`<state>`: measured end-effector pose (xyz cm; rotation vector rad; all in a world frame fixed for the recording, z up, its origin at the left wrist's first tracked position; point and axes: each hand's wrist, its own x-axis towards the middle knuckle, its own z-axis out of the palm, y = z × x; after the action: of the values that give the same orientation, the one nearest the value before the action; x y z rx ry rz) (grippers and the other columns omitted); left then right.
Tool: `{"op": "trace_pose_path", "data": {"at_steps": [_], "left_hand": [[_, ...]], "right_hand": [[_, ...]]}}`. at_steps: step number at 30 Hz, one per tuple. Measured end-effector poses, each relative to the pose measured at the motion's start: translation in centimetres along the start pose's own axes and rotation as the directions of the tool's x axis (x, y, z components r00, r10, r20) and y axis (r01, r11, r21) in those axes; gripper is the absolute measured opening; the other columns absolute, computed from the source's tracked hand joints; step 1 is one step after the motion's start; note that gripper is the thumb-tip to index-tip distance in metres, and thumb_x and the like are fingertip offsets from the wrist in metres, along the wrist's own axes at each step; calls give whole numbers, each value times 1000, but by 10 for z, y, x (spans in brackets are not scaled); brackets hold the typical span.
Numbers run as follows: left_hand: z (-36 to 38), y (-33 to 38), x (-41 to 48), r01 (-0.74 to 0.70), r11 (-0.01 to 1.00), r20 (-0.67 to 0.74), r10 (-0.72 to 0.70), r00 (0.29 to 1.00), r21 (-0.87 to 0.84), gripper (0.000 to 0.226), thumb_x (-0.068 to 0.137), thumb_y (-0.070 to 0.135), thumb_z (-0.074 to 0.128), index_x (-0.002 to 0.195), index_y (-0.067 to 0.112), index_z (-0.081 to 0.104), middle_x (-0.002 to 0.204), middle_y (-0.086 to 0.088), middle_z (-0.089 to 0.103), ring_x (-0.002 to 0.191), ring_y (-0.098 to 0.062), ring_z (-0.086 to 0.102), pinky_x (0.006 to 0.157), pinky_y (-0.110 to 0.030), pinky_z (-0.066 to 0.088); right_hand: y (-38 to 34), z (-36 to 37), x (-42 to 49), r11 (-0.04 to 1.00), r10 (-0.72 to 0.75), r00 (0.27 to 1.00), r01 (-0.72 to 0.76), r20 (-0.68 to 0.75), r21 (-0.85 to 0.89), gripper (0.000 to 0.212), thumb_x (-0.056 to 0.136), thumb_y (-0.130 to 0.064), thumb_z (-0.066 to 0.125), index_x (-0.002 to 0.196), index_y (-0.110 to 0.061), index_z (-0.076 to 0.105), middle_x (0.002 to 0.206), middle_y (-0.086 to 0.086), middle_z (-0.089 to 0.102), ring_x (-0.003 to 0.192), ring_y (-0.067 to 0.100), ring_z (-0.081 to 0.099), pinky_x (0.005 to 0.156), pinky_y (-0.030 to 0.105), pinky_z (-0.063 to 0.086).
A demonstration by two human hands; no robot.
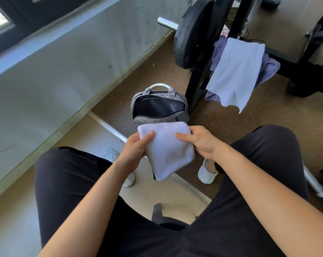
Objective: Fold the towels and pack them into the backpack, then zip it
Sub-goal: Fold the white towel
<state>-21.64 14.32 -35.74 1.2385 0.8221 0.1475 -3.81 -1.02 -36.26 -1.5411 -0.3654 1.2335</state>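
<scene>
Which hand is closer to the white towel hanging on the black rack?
Right. The right hand grips the folded towel, below and left of the hanging towel; the left hand grips the folded towel's other side, farther left.

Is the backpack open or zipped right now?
Open: the backpack gapes at the top, dark lining showing, nothing visible inside. The folded towel is held just in front of it.
</scene>
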Motion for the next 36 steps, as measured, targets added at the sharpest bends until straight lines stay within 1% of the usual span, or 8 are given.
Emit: {"op": "trace_pose_path", "data": {"at_steps": [3,9,17,20,24,28,33,36], "left_hand": [[0,-3,2,-39,998,-59,42,997,53,31,98,25,70,125,10,65,111,-10,78,98,-25,76,80,-38,62],[-8,-11,11,-108,979,-151,135,979,170,90,75,8,90,146,31,40,105,-10,70,95,-22,68,80,-36,61],[-16,-13,19,-267,754,-39,361,932,601,53,70,17,90,119,26,70,109,7,70,97,-12,65,76,-21,51],[-18,-8,16,-275,772,-45,364,930,573,33,73,18,87,102,26,74,94,7,73,84,-5,66,67,-18,49],[-15,3,7,-210,938,-58,234,970,276,21,72,28,81,91,21,74,92,1,74,85,-8,69,70,-23,56],[-5,7,-2,-47,999,9,47,999,-7,15,92,31,65,101,24,74,102,-9,75,97,-25,70,84,-41,53],[4,10,-1,107,979,9,-107,994,-174,31,105,35,55,126,15,64,113,-8,78,102,-22,75,73,-30,60],[1,8,-1,98,979,61,-88,994,-180,37,103,33,59,134,14,61,123,-12,74,114,-26,72,86,-36,60]], "right_hand": [[1,-3,1,997,-39,996,33,-81,-67,31,89,-23,75,113,-4,72,110,12,76,108,33,70,98,50,55],[-1,5,-4,935,-207,965,148,-160,-321,21,88,-21,77,108,-18,71,103,-3,73,93,7,67,76,25,52],[-4,-6,0,635,-500,856,260,-130,-728,31,82,-33,82,101,-10,76,151,-12,44,133,5,25,103,26,25],[-9,-7,-4,701,-475,878,340,-55,-627,29,84,-29,80,109,-15,75,139,-11,60,133,6,42,108,30,34],[-11,-5,-8,943,-296,949,272,-108,-194,26,85,-23,77,105,-6,75,101,9,77,95,16,70,88,34,55],[-10,-1,-7,979,-185,983,186,-23,88,42,81,-20,75,118,-1,67,115,17,72,103,25,71,90,37,58],[-7,4,-6,980,-85,994,71,66,188,43,88,-7,70,130,-13,61,122,9,71,110,22,69,90,35,60],[-4,6,-2,972,-53,997,38,58,233,40,91,-8,66,131,-12,60,124,10,70,110,23,68,92,37,58]]}}
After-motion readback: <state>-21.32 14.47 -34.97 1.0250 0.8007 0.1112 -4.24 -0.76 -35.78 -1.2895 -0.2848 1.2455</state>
